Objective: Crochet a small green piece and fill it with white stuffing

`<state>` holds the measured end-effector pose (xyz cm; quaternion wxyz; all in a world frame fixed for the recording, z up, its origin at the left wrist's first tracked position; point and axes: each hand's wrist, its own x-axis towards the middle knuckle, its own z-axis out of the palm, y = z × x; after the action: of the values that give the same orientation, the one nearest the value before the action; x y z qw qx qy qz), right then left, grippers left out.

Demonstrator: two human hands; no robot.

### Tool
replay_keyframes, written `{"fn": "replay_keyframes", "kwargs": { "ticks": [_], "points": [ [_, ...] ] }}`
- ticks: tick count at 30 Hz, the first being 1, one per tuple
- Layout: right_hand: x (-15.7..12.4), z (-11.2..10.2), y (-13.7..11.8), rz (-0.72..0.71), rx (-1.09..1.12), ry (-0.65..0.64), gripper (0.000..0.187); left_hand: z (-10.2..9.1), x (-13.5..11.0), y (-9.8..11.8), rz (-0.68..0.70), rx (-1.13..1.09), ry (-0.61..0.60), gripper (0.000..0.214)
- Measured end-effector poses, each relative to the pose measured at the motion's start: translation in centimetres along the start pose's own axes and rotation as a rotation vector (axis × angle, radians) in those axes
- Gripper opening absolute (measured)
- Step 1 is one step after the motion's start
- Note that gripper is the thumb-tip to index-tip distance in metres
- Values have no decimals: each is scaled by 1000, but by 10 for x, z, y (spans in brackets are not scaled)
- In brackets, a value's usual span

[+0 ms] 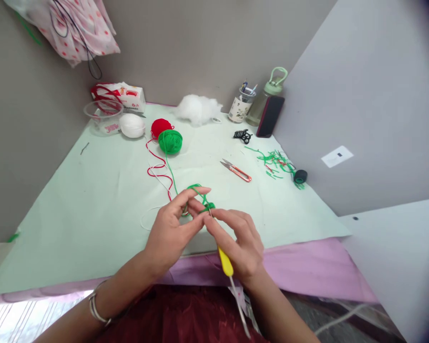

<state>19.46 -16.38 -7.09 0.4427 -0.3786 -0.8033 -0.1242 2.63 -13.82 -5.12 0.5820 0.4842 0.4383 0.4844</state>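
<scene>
My left hand (pixel 171 228) pinches a small green crochet piece (pixel 203 202), with green yarn looped over its fingers. My right hand (pixel 241 243) grips a yellow-handled crochet hook (pixel 226 263), its tip at the green piece. The green strand runs back across the pale green mat (pixel 93 200) to a green yarn ball (pixel 170 141). A red yarn ball (pixel 160 126) sits just behind it, with red and white strands trailing over the mat toward my hands.
Orange-handled snips (pixel 236 171) lie mid-mat. Green yarn scraps (pixel 276 162) and a small black spool (pixel 301 176) are at the right. White stuffing (pixel 197 109), a white ball (pixel 132 125), a plastic tub (pixel 103 116), a pen cup (pixel 242 104), a bottle (pixel 270 93) and a hair clip (pixel 243 136) line the back.
</scene>
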Motion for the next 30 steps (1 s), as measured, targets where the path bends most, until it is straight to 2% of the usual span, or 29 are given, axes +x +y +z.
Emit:
{"fn": "replay_keyframes", "kwargs": {
  "ticks": [3,5,7,10,12,16,22,26,30],
  "points": [
    [-7,5,2,23,13,60,44,-2,2,0,-189,-253,-115,52],
    [-7,4,2,80,157,107,42,-5,3,0,-303,-394,-198,57],
    [-3,0,1,221,367,137,34,-8,5,2,-359,-450,-230,54],
    [6,-6,1,485,630,212,24,-11,5,5,-295,-417,-169,40],
    [9,-6,2,578,755,240,20,-11,4,5,-221,-357,-151,34],
    [11,0,3,583,838,166,17,-7,-1,1,-158,-271,-217,34],
    [10,3,1,595,863,161,18,-1,0,-2,-132,-262,-164,43],
    [10,4,6,739,993,222,15,-5,2,1,-238,-374,-205,56],
    [14,3,11,986,1200,283,18,-9,4,3,-350,-505,-300,47]
  ]
}}
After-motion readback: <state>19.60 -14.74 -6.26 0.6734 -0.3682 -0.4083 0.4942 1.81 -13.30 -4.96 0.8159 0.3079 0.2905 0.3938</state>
